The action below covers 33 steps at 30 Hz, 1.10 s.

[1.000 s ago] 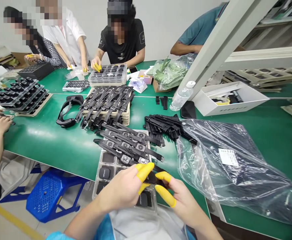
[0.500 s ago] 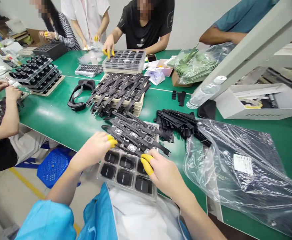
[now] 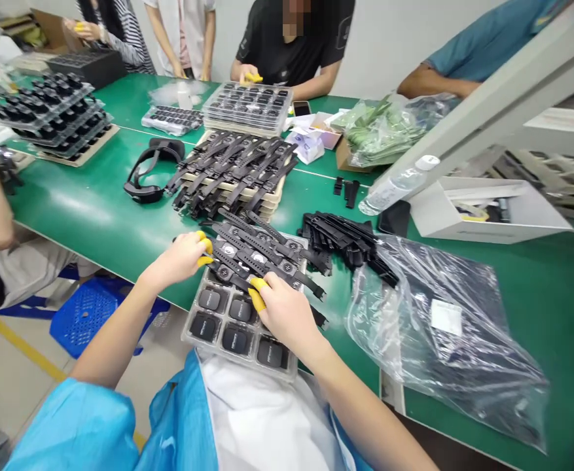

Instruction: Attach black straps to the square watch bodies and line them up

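Observation:
A clear plastic tray (image 3: 262, 371) with black square pieces lies at the table's near edge, its far part covered by black watches (image 3: 260, 255) with straps. My left hand (image 3: 181, 257), with yellow finger covers, grips the strap end of a watch (image 3: 224, 273) at the near left of this layer. The fingers of my right hand (image 3: 283, 306), also in yellow covers, close on the same watch's other strap. Behind are stacked trays of strapped watches (image 3: 240, 167). Loose black straps (image 3: 343, 239) are heaped on the right.
A clear bag (image 3: 463, 353) of dark material covers the right side. Farther back are a bottle (image 3: 399, 184), a white box (image 3: 487, 226) and a black headset (image 3: 152, 171). A blue stool (image 3: 85, 314) stands at left; several people sit or stand around.
Both hands have moved away from me and left, onto the watch at the near edge of the layer. The tray's black pieces are less covered. The whole view has shifted slightly.

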### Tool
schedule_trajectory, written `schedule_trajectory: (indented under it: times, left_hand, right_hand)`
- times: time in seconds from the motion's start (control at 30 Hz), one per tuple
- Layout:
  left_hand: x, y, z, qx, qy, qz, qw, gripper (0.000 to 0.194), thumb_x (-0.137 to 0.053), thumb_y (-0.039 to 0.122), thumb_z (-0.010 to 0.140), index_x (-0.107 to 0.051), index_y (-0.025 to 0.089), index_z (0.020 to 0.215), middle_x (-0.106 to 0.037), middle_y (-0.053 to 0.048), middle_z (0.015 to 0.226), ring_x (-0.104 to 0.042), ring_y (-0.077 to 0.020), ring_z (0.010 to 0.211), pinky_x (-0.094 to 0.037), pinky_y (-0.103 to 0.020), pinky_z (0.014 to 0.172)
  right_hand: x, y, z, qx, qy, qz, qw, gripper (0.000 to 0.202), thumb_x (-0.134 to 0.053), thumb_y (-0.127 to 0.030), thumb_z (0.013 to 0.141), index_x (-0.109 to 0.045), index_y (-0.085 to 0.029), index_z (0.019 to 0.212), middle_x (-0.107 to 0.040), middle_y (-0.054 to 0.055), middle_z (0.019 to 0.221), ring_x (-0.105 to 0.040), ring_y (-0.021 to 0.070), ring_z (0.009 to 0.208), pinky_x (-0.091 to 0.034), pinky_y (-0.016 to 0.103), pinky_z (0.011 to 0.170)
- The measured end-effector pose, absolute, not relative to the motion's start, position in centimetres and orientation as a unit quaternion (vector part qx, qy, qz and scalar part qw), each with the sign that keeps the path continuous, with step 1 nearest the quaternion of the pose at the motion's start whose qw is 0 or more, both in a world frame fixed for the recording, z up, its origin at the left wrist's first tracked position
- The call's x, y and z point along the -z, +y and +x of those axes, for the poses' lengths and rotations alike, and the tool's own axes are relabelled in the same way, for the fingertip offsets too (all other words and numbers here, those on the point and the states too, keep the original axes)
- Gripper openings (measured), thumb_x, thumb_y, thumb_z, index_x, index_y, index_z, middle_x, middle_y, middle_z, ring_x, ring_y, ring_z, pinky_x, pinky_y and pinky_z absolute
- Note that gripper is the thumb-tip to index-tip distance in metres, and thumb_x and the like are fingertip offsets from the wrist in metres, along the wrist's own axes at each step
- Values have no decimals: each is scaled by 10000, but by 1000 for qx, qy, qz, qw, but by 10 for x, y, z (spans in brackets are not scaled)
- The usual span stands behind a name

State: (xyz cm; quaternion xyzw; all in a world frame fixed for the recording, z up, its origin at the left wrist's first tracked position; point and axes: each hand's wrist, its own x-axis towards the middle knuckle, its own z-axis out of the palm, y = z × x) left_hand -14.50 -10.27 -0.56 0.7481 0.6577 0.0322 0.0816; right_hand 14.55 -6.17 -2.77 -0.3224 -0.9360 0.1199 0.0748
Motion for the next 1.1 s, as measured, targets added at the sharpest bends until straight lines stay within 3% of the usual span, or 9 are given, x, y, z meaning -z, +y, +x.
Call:
schedule_trajectory:
  times: [0.1, 0.17, 0.27, 0.37, 0.53, 0.73, 0.9, 0.97, 1.1]
  left_hand:
    - [-2, -112, -126, -96, 656, 748, 40, 152, -574, 298, 1027, -650, 172, 991, -644, -123, 1092, -591, -291, 1032, -479, -437, 924]
    - [-8, -122, -100, -150, 609, 774, 90, 193, -539, 311, 1054, -647, 184, 956, -650, -87, 1061, -591, -256, 1011, -494, -399, 911]
    - [-9, -141, -43, -144, 489, 842, 174, 218, -509, 284, 1077, -687, 197, 986, -669, -56, 1023, -600, -209, 976, -491, -345, 885]
    - [3, -154, 12, -93, 459, 876, 112, 136, -598, 227, 1021, -718, 167, 999, -690, -87, 1050, -607, -238, 976, -480, -376, 844]
    - [14, -145, 54, 34, 492, 869, 31, 117, -652, 156, 950, -760, 123, 925, -720, -147, 1036, -627, -289, 997, -477, -406, 798]
    - [8, -138, 60, 95, 504, 858, 16, 115, -655, 136, 932, -761, 110, 896, -703, -137, 905, -622, -283, 937, -462, -405, 777]
    - [5, -131, 57, 93, 509, 854, 47, 95, -650, 121, 928, -742, 113, 904, -694, -131, 912, -613, -270, 926, -448, -394, 769]
    - [2, -128, 55, 87, 502, 858, 61, 107, -621, 114, 941, -720, 114, 902, -684, -126, 907, -612, -272, 926, -443, -392, 759]
    - [-1, -125, 49, 91, 512, 851, 71, 76, -612, 106, 929, -677, 105, 969, -671, -133, 942, -610, -288, 937, -445, -392, 749]
  right_hand:
    - [34, -41, 178, -150, -895, -375, 192, 270, -489, -327, 1073, -714, -195, 1142, -704, 110, 1087, -686, 221, 943, -478, 297, 698]
    - [42, -16, 205, -152, -844, -463, 224, 286, -495, -343, 1064, -698, -181, 1182, -702, 118, 1111, -691, 233, 952, -497, 317, 763]
    - [60, 26, 237, -163, -753, -618, 157, 259, -546, -326, 1024, -684, -161, 1168, -712, 126, 1127, -695, 258, 942, -489, 346, 789]
    - [82, 52, 246, -201, -707, -674, 78, 252, -559, -312, 1011, -672, -147, 1165, -717, 150, 1178, -698, 281, 1003, -479, 352, 818]
    - [105, 59, 230, -218, -692, -685, 68, 221, -603, -266, 971, -650, -135, 1143, -723, 174, 1187, -698, 289, 1024, -466, 339, 795]
    - [103, 65, 229, -263, -678, -683, 65, 108, -629, -211, 923, -634, -163, 1019, -749, 103, 964, -687, 244, 881, -428, 305, 706]
    - [89, 54, 243, -283, -677, -677, 66, 64, -646, -244, 862, -595, -206, 870, -665, 22, 766, -618, 206, 716, -402, 299, 646]
    - [79, 42, 257, -271, -677, -677, 99, 69, -605, -257, 868, -589, -213, 919, -656, 20, 799, -615, 209, 732, -419, 311, 672]
    - [51, 15, 289, -227, -643, -666, 303, 181, -635, -354, 853, -599, -218, 967, -686, 95, 1040, -659, 253, 902, -495, 395, 821]
